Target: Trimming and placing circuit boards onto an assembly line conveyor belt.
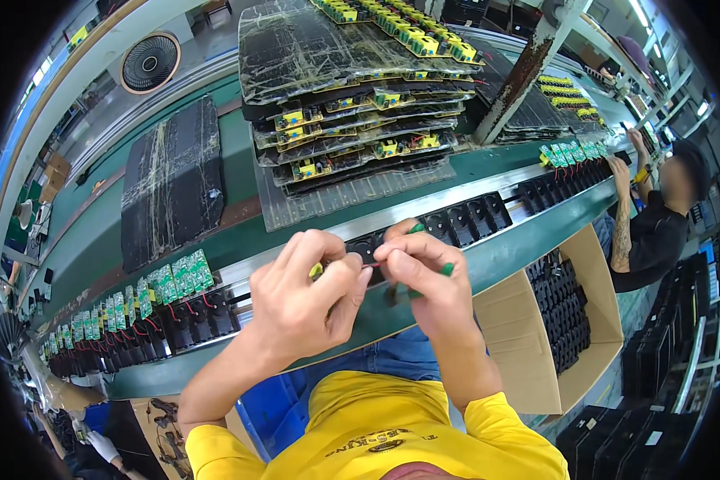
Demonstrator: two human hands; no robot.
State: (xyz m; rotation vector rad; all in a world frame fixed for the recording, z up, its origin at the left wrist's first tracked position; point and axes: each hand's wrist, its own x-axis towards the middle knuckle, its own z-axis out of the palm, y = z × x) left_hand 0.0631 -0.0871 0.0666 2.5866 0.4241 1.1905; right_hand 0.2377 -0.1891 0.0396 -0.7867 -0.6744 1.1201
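Left hand [300, 292] and right hand [430, 282] pinch a thin red wire [372, 265], apparently preparing it; next likely needs steady alignment.

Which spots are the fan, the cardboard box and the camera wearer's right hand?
Fan [150, 63]: head view, middle of its round grille.
Cardboard box [514, 346]: head view, its bare left panel.
Right hand [438, 298]: head view, near the thumb's base.

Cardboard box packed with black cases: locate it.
In the head view's right half, the box stands beside the bench, between the right hand and the co-worker.
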